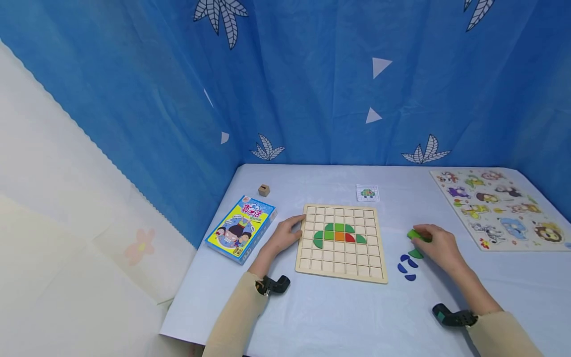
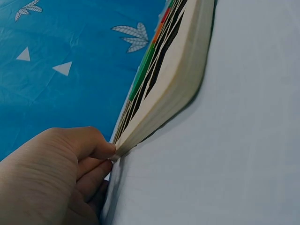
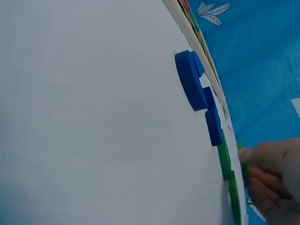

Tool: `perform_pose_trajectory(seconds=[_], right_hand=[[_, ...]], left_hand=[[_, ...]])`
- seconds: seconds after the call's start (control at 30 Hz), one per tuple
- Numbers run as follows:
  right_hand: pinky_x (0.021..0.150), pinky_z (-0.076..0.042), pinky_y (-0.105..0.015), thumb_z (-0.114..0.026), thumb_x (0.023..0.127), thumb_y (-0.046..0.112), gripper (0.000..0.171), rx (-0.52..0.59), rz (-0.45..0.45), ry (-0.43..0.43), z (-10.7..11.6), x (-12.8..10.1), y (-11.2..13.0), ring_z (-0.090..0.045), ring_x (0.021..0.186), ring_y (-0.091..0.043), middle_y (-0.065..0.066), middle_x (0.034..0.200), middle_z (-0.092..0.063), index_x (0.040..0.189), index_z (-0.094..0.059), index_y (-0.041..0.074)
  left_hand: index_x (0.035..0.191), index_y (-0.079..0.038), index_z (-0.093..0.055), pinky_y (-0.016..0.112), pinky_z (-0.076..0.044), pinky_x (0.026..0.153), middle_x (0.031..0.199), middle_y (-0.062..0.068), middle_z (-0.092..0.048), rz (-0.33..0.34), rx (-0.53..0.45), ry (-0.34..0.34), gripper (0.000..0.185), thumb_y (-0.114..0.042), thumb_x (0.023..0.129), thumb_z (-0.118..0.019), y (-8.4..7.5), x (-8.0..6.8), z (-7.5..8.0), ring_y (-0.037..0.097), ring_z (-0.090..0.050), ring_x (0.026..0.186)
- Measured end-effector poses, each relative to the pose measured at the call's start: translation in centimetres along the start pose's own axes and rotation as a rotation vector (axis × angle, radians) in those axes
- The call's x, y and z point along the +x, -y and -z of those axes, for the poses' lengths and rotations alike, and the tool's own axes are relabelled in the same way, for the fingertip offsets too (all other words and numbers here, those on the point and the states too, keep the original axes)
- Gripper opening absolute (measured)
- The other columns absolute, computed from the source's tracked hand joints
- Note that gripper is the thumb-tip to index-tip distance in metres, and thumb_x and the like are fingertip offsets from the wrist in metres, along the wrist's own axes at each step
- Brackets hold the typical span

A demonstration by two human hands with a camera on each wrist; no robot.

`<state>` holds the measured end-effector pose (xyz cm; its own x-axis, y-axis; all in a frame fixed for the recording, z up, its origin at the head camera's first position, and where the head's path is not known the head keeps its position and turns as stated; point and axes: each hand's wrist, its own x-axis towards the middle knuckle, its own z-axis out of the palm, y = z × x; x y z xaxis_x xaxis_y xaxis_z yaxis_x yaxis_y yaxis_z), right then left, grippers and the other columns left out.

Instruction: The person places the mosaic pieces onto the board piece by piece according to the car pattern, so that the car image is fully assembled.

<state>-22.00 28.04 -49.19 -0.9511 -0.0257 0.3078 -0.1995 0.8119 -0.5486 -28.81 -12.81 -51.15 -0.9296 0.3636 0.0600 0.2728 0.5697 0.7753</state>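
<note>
My left hand [image 1: 285, 234] holds the left edge of a wooden grid board [image 1: 339, 267], thumb and fingers at its rim in the left wrist view. On the board lie several green pieces [image 1: 328, 235], an orange square [image 1: 340, 236] and a red rounded piece [image 1: 350, 238]. To the board's right, my right hand [image 1: 437, 246] pinches a small green piece [image 3: 243, 166] between thumb and fingers; its full shape is hidden. Beneath that hand, other green pieces [image 3: 225, 157] lie on the table. Several blue half-round pieces [image 1: 410, 277] are scattered just nearer me.
A small picture card [image 1: 368, 193] lies behind the board. To the left are a yellow-and-blue box [image 1: 241, 229] and a little wooden block [image 1: 264, 190]. An animal puzzle board [image 1: 499, 208] occupies the far right. Blue curtain [image 1: 312, 99] hangs behind the table.
</note>
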Motion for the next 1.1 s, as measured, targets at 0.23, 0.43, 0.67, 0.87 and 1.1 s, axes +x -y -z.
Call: perform_pose_trajectory(seconds=[0.23,0.43,0.67,0.87,1.1], right_hand=[[0.078,-0.052,-0.051,-0.071,0.085,0.018,0.037,0.069,0.017,0.001,-1.7,2.5,-0.7,-0.059,0.098,-0.039,-0.02,0.11,-0.063,0.118,-0.063,0.002],[0.078,-0.054,-0.045,-0.07,0.086,0.029,0.041,0.203,0.098,0.061,-4.2,3.9,0.8,-0.059,0.1,-0.033,-0.013,0.114,-0.063,0.122,-0.063,0.011],[0.078,-0.055,-0.046,-0.073,0.083,0.014,0.035,0.307,0.166,0.209,-3.9,2.5,10.6,-0.061,0.098,-0.032,-0.013,0.112,-0.065,0.115,-0.065,0.001],[0.078,-0.055,-0.04,-0.073,0.082,0.011,0.033,0.355,0.218,0.288,-6.5,2.4,12.7,-0.063,0.091,-0.023,-0.008,0.107,-0.067,0.114,-0.067,0.002],[0.075,-0.054,-0.028,-0.073,0.082,0.007,0.031,0.362,0.243,0.343,-8.9,2.2,13.5,-0.063,0.088,-0.018,-0.006,0.103,-0.067,0.112,-0.067,0.002]], left_hand=[[0.14,-0.007,-0.045,0.033,-0.029,0.11,0.144,0.009,-0.043,0.009,-0.001,0.001,0.05,-0.005,0.092,-0.055,0.1,0.0,0.0,0.021,-0.034,0.134],[0.141,-0.008,-0.045,0.032,-0.029,0.11,0.143,0.008,-0.043,0.005,-0.001,-0.003,0.05,-0.005,0.091,-0.056,0.1,0.0,-0.1,0.02,-0.035,0.134],[0.141,-0.008,-0.045,0.032,-0.029,0.11,0.143,0.008,-0.043,0.016,0.001,-0.003,0.051,-0.004,0.091,-0.055,0.2,-0.1,-0.2,0.02,-0.035,0.134],[0.141,-0.009,-0.044,0.032,-0.029,0.11,0.144,0.008,-0.043,0.019,-0.001,-0.003,0.05,-0.005,0.092,-0.055,0.2,-0.1,-0.1,0.02,-0.034,0.134],[0.141,-0.009,-0.044,0.033,-0.029,0.11,0.144,0.008,-0.043,0.01,-0.005,0.008,0.05,-0.005,0.092,-0.054,-0.1,-0.1,-0.1,0.021,-0.034,0.134]])
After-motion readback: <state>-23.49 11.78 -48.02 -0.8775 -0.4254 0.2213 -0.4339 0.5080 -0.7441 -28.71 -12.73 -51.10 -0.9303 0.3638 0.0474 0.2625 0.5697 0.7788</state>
